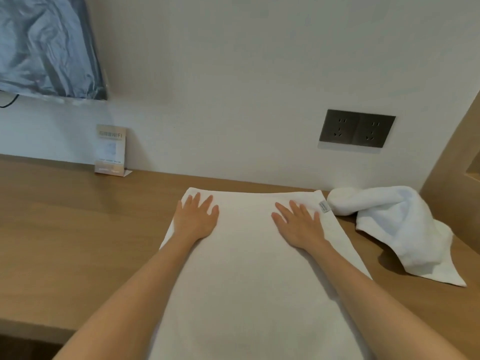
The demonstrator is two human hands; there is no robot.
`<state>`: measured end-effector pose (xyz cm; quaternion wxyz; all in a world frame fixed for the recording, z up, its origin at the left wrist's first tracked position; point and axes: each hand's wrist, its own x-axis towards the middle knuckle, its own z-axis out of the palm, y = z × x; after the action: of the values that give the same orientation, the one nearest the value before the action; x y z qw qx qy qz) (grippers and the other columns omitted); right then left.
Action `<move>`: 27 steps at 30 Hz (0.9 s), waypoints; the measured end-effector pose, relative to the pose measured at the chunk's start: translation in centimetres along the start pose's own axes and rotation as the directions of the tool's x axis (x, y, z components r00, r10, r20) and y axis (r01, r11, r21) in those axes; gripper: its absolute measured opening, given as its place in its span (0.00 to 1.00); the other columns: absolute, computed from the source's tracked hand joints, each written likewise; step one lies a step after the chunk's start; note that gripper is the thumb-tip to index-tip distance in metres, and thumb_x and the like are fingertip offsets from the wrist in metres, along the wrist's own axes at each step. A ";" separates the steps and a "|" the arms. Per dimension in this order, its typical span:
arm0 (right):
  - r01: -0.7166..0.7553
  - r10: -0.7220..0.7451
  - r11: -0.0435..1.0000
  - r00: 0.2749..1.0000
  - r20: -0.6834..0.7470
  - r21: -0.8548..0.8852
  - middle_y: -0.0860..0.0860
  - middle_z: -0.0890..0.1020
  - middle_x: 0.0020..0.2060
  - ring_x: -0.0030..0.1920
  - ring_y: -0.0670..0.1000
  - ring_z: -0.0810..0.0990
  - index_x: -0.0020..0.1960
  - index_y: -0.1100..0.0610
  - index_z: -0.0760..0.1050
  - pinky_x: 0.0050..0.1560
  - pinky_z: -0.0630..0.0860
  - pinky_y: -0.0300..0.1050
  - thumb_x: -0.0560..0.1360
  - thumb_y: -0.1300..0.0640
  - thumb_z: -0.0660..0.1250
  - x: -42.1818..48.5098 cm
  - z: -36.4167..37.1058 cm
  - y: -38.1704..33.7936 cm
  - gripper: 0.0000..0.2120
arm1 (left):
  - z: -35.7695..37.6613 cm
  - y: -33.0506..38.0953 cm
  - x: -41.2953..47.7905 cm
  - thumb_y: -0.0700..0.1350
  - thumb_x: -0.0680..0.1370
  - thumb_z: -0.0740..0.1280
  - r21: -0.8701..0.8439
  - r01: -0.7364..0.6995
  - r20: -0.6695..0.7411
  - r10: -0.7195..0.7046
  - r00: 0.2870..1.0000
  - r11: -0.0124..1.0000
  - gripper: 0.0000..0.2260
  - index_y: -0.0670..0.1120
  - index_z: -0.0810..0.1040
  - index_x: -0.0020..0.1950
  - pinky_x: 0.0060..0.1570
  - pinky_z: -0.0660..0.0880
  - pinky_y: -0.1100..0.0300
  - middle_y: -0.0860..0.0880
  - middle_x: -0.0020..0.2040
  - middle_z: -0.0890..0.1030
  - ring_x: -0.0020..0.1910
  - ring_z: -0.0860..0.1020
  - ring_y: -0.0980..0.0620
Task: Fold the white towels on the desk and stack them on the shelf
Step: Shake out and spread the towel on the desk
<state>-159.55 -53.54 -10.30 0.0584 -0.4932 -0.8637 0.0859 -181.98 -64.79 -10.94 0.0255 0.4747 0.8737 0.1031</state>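
Against the pale wall (233, 74) we see a small card stand (111, 149) printed with "WIFI" (its smaller print is too blurred for us to read). It stands upright at the wall's foot, left of centre. Further right, set into the wall, we find a dark grey socket plate (357, 131) with two outlets side by side. At upper left hangs a dark flat screen (46, 48) wrapped in crinkled clear plastic, and a thin black cable (9, 102) loops just below its lower edge.
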 end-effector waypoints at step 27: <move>0.134 -0.138 0.971 0.990 0.008 0.199 0.56 0.68 0.69 0.71 0.57 0.63 0.71 0.61 0.62 0.70 0.59 0.52 0.80 0.62 0.51 -13.8 -1.9 -6.7 0.20 | -3.0 5.9 -15.1 0.47 0.83 0.46 -0.119 -0.133 0.168 0.152 0.974 0.984 0.24 0.42 0.45 0.78 0.75 0.43 0.48 0.45 0.78 0.41 0.78 0.43 0.45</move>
<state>-157.82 -68.64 -7.28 0.1036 -0.4239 -0.8831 0.1725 -169.27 -74.80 -7.57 0.1209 0.5413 0.8250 0.1089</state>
